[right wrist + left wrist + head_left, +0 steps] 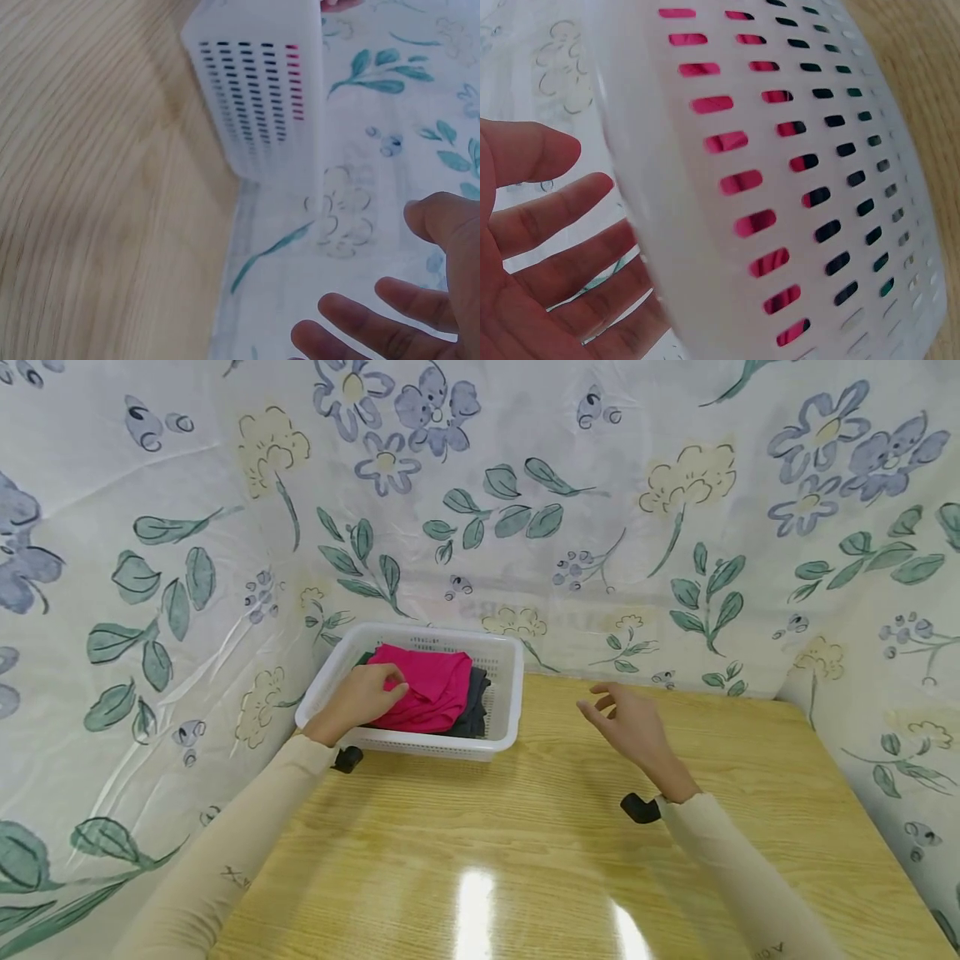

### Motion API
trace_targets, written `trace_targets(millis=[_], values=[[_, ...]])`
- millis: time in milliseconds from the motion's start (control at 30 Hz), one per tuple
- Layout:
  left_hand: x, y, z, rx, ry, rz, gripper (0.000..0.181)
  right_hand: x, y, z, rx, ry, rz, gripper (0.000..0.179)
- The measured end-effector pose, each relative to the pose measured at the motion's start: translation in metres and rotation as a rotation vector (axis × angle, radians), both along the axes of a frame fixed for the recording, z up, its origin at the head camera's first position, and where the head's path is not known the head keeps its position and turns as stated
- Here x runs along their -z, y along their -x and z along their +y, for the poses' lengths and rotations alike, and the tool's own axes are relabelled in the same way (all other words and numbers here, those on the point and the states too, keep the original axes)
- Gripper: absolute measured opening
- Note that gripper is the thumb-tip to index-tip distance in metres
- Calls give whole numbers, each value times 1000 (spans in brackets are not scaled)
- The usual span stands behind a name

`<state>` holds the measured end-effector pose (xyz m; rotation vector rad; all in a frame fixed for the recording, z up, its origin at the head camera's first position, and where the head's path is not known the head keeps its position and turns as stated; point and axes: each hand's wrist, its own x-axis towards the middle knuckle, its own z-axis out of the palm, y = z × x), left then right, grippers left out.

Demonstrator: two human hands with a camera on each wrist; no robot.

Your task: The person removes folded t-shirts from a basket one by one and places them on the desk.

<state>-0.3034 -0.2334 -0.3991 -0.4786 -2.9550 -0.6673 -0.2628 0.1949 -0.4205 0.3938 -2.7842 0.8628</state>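
Observation:
A white plastic basket [507,693] with slotted walls stands at the back left of the wooden table. Inside it a bright pink folded cloth [431,681] lies on top of dark grey cloth [474,706]; a bit of green shows at the left. Over the basket's left part is my left hand [365,692], fingers loosely bent and holding nothing. In the left wrist view its spread fingers [562,217] are beside the basket's rim. My right hand [628,727] hovers above the table to the right of the basket, fingers apart, holding nothing.
The wooden table [420,843] reaches forward and right of the basket. Floral-patterned sheeting [487,552] hangs behind the table and along both sides, close to the basket's back and left. Black wrist-camera parts [640,808] stick out near both wrists.

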Motion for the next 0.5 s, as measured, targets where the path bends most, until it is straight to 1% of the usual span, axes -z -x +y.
trace_targets(millis=[200, 367, 500], values=[[0, 4, -3, -7, 0, 5, 29, -1, 1, -22, -24, 42, 1, 53], [1, 6, -8, -20, -27, -2, 27, -5, 6, -43, -51, 58, -5, 49], [-4, 7, -10, -22, -52, 8, 25, -10, 10, -58, -70, 59, -11, 46]])
